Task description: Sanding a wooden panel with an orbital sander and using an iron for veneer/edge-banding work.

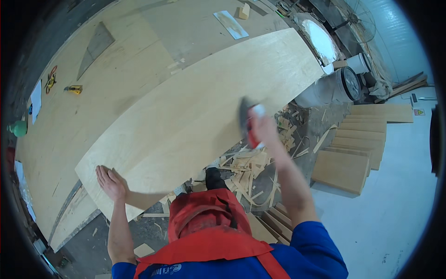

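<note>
A long pale plywood panel (195, 97) with one curved edge lies slantwise across the work table. My left hand (110, 182) rests flat on its near left end, fingers stretched out, holding nothing. Over the panel's near long edge, my right hand (265, 128) is wrapped round a red-and-white hand tool (252, 125). The tool has a dark flat plate on its left side and looks like a clothes iron. Motion smears it, so its exact kind and whether it touches the panel are unclear.
Yellow-handled scissors (51, 80), a yellow cutter (73, 89) and a grey triangular piece (95, 49) lie on the table. Wood offcuts (246, 172) litter the floor by my legs. Stacked boards (341, 167) and a lidded bucket (330, 87) stand at right.
</note>
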A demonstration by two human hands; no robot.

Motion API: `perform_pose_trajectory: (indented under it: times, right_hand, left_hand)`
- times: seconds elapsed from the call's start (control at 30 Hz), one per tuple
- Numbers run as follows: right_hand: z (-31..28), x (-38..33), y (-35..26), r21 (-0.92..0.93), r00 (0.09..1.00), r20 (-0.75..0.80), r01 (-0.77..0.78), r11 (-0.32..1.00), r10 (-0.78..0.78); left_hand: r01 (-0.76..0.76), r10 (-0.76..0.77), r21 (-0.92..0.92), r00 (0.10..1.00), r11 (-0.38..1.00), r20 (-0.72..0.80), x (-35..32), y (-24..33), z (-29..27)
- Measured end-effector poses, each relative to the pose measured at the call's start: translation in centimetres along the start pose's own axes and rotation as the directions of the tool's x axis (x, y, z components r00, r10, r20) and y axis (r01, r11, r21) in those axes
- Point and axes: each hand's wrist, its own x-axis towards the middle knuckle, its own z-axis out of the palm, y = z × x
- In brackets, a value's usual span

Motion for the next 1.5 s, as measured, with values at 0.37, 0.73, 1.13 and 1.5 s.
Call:
perform_pose_trajectory:
  times: [0.37,0.73,1.13,1.5]
  right_hand:
    - [-8.2,9.8,12.2,0.668,0.935,-0.208,-0.079,0.740,0.288]
    - [17.6,-25.3,-12.2,0.033,0.961,0.191,0.197,0.980,-0.200]
    - [6.9,0.8,-7.7,0.363,0.951,-0.083,-0.250,0.898,0.298]
    - [25.8,-13.2,-37.7,0.123,0.550,0.646,0.609,0.784,-0.528]
  left_hand:
    - [0.034,-0.033,-0.020,0.999,0.999,0.031,0.1,1.6,0.3]
    - [-0.010,0.011,-0.085,1.000,0.996,0.010,1.0,0.3,-1.1]
    - [0.088,-0.087,-0.049,0.995,0.995,0.041,1.0,-6.6,-3.8]
    - [0.077,-0.071,-0.043,0.991,0.996,0.117,1.2,-6.9,-3.9]
